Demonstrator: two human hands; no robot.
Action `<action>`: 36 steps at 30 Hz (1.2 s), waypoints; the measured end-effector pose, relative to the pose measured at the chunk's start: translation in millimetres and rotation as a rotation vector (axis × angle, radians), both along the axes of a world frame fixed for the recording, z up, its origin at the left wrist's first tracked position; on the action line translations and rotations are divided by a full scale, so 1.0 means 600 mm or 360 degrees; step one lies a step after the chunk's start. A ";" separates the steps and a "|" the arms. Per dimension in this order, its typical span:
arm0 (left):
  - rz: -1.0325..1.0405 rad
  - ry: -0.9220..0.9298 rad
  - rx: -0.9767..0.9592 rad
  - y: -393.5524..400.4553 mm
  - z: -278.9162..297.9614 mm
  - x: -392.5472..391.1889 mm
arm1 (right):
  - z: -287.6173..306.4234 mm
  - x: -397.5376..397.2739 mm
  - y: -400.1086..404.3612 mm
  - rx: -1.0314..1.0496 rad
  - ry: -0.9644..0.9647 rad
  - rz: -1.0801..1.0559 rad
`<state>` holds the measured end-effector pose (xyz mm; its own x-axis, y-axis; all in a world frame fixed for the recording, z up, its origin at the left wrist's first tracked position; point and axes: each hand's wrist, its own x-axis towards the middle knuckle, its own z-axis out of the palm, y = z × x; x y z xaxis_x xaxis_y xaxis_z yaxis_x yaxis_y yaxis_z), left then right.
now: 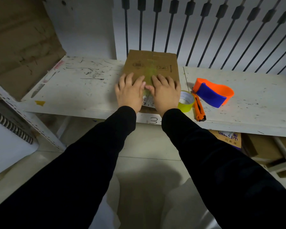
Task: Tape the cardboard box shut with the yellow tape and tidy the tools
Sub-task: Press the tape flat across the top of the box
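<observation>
A closed cardboard box (151, 65) lies flat on the white shelf (82, 90). A strip of yellow tape (151, 71) runs down the middle of its top. My left hand (130, 91) and my right hand (165, 93) lie palm down on the near end of the box, side by side, fingers spread, one on each side of the tape strip. Neither hand holds anything. The yellow tape roll (186, 101) stands just right of my right hand. An orange utility knife (199, 107) lies beside the roll.
An orange and blue tape dispenser (213, 94) lies further right on the shelf. A large open cardboard carton (21, 45) stands at the left. Dark railing bars (205, 30) rise behind the shelf. More boxes (228, 139) sit beneath it on the tiled floor.
</observation>
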<state>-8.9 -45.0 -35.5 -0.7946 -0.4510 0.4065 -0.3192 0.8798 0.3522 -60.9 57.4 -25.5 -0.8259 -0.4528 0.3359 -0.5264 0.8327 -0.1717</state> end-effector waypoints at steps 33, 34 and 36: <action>0.0011 -0.0338 0.0044 -0.054 0.046 0.072 | 0.026 0.051 0.012 -0.0390 -0.0579 0.0043; 0.0044 -0.0393 -0.0007 -0.053 0.049 0.073 | 0.027 0.054 0.012 -0.0390 -0.0587 0.0049; 0.0068 -0.0470 -0.0089 -0.041 0.054 0.071 | 0.027 0.056 0.017 -0.0399 -0.0605 0.0054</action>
<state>33.5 -69.9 -2.9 -0.8629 -0.4700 0.1858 -0.4378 0.8788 0.1900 -27.1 67.5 -9.1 -0.8979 -0.4251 0.1146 -0.4133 0.7242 -0.5520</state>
